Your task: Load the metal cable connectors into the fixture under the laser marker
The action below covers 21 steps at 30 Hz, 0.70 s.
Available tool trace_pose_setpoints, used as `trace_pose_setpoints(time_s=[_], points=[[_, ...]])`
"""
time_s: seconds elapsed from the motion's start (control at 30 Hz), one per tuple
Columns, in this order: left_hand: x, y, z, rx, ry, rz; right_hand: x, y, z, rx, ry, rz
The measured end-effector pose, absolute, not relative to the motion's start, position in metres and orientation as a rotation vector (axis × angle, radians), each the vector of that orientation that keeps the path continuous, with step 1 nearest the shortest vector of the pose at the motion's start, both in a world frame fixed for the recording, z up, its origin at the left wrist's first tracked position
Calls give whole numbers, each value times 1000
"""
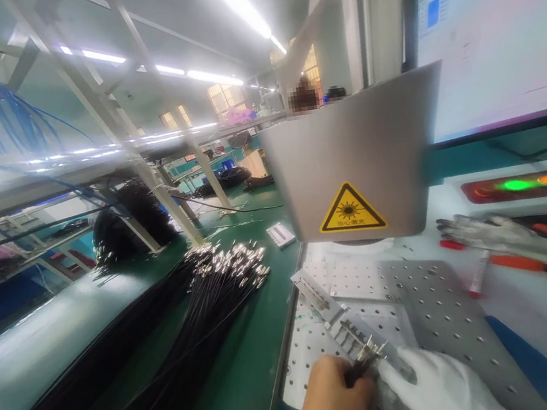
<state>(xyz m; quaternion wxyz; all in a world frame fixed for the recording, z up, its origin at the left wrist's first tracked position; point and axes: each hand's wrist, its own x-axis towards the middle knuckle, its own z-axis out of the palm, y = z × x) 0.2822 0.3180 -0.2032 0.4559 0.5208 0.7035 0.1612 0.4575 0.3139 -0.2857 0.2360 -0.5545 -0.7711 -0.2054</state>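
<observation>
My left hand point(331, 396) is bare and closed around a small bunch of black cables point(356, 370). Their silvery metal end fittings point(370, 348) point up and to the right. My right hand point(441, 384) wears a white glove. It lies just right of these fittings, one fingertip against or very near them; the fingers that show are apart, the others hidden. Under and beyond both hands lies a slotted metal fixture point(342, 323) on a perforated metal plate point(311, 334).
A thick bundle of black cables with metal tips point(231, 264) lies on the green tabletop at left. Behind the plate stands a metal shield with a yellow laser warning sign point(349, 208). A grey glove point(499, 236), a marker point(478, 272) and a monitor point(498, 41) are at right.
</observation>
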Motion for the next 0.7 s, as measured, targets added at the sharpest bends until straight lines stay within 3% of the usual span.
trace_pose_setpoints(time_s=[0.47, 0.7], points=[[284, 320, -204, 1262, 1694, 302, 450, 311, -257, -1445, -2025, -526], [265, 326, -190, 1476, 1767, 450, 446, 317, -271, -1706, -1930, -81]])
